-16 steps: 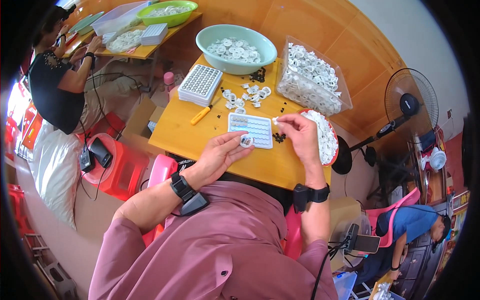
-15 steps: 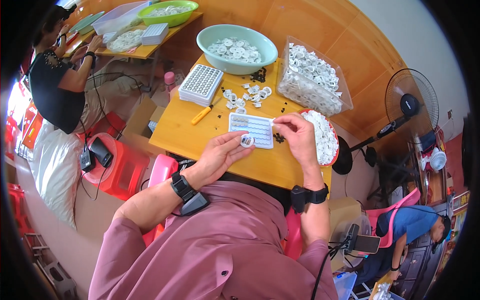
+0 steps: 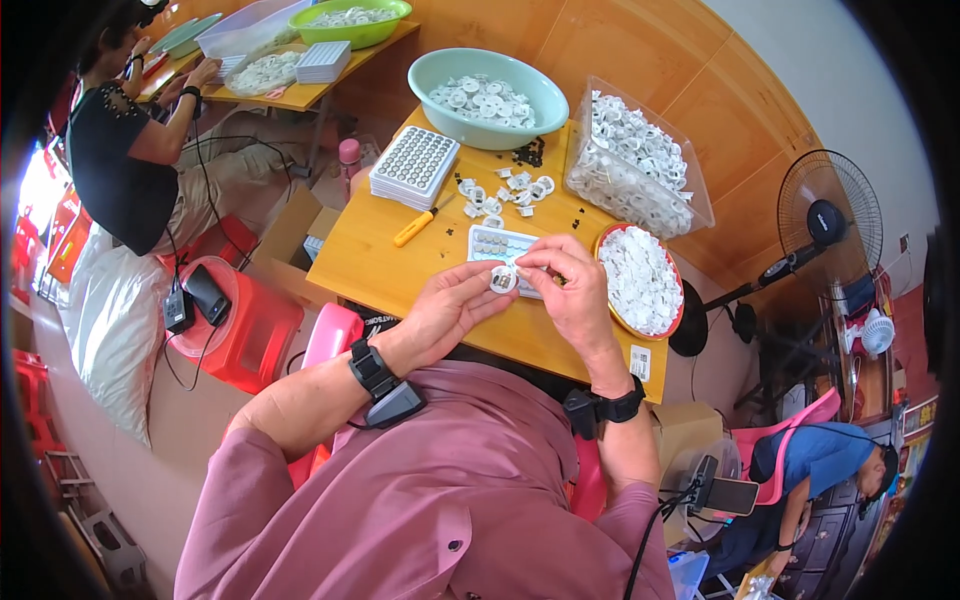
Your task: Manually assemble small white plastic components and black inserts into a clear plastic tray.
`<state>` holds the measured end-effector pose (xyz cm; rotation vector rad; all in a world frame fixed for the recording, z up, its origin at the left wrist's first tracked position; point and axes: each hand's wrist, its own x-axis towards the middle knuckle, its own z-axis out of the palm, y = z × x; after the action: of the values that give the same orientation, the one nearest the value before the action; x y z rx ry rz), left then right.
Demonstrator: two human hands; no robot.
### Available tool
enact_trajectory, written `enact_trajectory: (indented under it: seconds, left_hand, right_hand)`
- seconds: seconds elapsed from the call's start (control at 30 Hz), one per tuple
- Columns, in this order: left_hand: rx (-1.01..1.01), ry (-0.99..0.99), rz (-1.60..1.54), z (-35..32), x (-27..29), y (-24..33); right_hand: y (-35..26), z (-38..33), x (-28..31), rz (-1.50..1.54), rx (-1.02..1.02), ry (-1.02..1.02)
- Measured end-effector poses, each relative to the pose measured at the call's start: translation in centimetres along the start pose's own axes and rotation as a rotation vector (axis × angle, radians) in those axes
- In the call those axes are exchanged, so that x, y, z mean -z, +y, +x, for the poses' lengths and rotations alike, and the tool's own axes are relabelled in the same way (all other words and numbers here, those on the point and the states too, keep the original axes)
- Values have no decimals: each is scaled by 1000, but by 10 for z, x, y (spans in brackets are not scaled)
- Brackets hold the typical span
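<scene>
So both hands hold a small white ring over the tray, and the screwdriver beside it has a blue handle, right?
Not quite: the head view shows the screwdriver has a yellow handle. The left hand and right hand do hold a small white ring over the tray.

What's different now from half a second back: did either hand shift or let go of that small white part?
Little changed. The left hand keeps the small white ring part pinched at its fingertips; the right hand has closed in from over the small white tray to meet it. Neither hand let go. The tray, yellow-handled tool, teal bowl and table stayed put.
</scene>
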<state>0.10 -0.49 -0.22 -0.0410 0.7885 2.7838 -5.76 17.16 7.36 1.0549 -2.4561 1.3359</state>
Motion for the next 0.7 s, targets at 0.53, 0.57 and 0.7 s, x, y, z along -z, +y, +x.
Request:
enact_trajectory:
  seconds: [0.53,0.57,0.7]
  left_hand:
    - [1,16,8,1,0,0]
    - [0,16,11,1,0,0]
    - [-1,7,19,1,2,-1]
  right_hand:
    - [3,-4,-12,63,-117,-54]
    - [3,-4,-12,31,-100,-62]
    - [2,-4,-12,-3,-107,-67]
